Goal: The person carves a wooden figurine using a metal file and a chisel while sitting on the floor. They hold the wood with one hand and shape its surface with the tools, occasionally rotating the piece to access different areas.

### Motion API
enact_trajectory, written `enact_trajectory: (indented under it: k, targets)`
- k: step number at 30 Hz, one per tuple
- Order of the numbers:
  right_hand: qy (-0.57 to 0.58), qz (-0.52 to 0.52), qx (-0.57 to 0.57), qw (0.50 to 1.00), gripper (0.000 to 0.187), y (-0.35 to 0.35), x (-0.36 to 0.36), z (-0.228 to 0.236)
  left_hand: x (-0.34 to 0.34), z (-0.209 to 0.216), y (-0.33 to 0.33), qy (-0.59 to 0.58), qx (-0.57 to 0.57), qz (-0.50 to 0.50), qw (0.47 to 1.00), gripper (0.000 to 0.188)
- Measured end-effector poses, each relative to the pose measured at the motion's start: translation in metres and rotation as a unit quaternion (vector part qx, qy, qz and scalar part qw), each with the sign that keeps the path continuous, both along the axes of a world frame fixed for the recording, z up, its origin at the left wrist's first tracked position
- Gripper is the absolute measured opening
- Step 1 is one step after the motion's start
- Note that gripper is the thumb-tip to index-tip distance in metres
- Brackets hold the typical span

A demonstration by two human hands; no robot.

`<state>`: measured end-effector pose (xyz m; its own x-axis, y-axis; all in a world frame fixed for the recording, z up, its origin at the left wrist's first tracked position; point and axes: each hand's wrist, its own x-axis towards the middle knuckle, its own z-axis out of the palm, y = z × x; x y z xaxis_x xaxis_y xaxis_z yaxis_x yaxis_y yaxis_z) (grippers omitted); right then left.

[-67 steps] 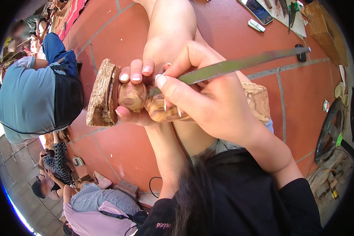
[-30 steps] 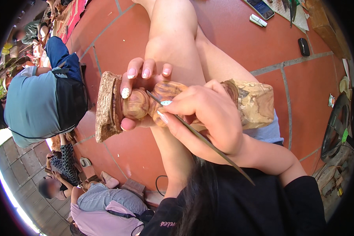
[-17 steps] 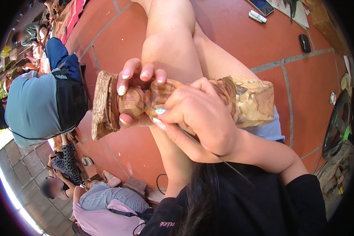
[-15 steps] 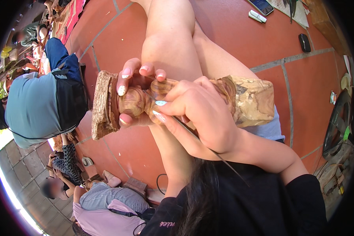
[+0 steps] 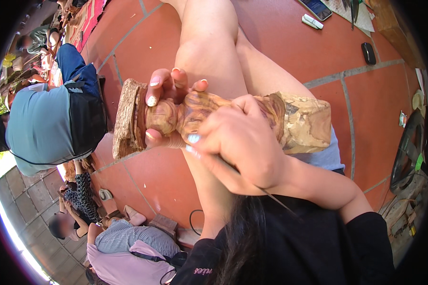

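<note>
A carved wooden figure, with a rounded head-like knob, a smooth grained body and rough blocky ends, lies crosswise over my bare legs. My left hand wraps round it from behind near the left end, fingers on the upper side and thumb below. My right hand is closed in a pinch on a thin dark metal tool, whose shaft sticks out behind the hand. Its working tip is hidden by my fingers against the figure's lower side, so its exact kind does not show.
On the red tile floor lie a phone, a small white stick-like item and a black mouse-shaped object. A person in a grey-blue shirt sits close at left, with another in pink below. A black fan-like object stands at right.
My right hand and the tool have shifted slightly down along the figure's side. The figure's left end has turned a little, and my left hand has moved with it.
</note>
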<state>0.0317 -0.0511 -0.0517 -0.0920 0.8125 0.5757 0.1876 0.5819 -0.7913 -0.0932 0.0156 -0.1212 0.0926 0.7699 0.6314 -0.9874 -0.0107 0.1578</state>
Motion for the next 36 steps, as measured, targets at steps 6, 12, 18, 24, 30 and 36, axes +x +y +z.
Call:
enact_trajectory:
  k: [6,12,18,24,30,36]
  targets:
    - [0.038,0.000,-0.030,0.999,0.022,0.004,0.003,0.004,0.002,0.003,-0.008,0.004,-0.029,0.039,0.999,0.046]
    - [-0.017,0.066,-0.028,0.997,0.021,-0.007,0.003,0.005,-0.002,0.004,-0.007,0.006,-0.022,0.051,0.998,0.046]
    - [0.019,0.002,-0.002,1.000,0.021,0.006,0.001,-0.001,0.005,0.005,-0.008,0.015,-0.062,0.065,0.996,0.045]
    - [0.063,-0.009,-0.019,0.998,0.021,0.005,0.000,-0.005,0.005,0.003,-0.009,0.018,-0.074,0.073,0.994,0.044]
    - [0.005,0.050,-0.007,0.999,0.020,0.000,0.007,0.004,0.005,0.007,-0.009,0.003,-0.077,0.061,0.995,0.046]
    - [0.282,0.117,-0.166,0.938,0.008,0.000,0.010,0.019,0.004,0.007,-0.007,0.015,-0.019,0.030,0.999,0.054]
